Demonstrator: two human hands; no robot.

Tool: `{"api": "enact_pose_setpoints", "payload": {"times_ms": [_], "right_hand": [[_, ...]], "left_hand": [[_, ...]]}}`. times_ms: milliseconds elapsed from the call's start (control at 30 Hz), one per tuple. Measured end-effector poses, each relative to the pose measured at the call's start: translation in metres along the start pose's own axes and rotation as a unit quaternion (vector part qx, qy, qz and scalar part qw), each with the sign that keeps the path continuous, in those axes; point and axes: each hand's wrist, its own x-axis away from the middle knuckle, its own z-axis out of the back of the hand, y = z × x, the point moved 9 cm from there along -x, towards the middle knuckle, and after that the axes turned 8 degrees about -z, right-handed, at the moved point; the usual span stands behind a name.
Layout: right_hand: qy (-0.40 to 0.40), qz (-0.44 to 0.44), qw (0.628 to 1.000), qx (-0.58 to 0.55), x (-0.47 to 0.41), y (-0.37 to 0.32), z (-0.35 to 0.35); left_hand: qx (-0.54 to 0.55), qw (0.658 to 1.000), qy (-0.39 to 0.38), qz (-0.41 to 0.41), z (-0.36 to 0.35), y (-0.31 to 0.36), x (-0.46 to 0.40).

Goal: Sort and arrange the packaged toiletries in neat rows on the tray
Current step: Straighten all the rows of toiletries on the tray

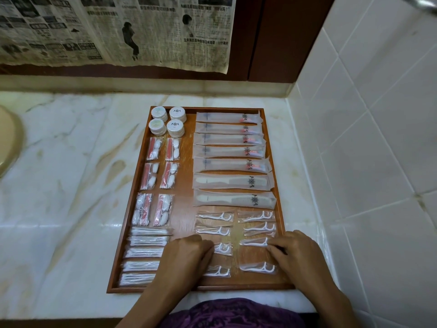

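A wooden tray (186,162) lies on the marble counter, filled with packaged toiletries in rows. Round soap packs (167,123) sit at its far left, vanity kits (158,176) below them, cotton swab packs (145,253) at the near left. Toothbrush packs (228,139) and two comb packs (233,190) fill the right side. Floss pick packs (256,216) lie in two columns near the front. My left hand (189,254), fingers curled, touches a floss pick pack (223,248) in the left column. My right hand (293,250) fingers the end of a floss pick pack (254,242) in the right column.
The marble counter (71,185) stretches to the left, with a basin rim (9,143) at the far left edge. A tiled wall (366,138) rises close on the right. Newspaper (113,29) hangs on the back wall. Purple clothing (231,313) shows at the counter's front edge.
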Motion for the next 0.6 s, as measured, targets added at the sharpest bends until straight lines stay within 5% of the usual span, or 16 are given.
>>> {"api": "enact_pose_setpoints", "payload": {"times_ms": [600], "right_hand": [[0.051,-0.046,0.998,-0.003,0.019,-0.006,-0.010]], "left_hand": [[-0.004,1.000,0.015,0.019,-0.002,0.010,0.009]]}}
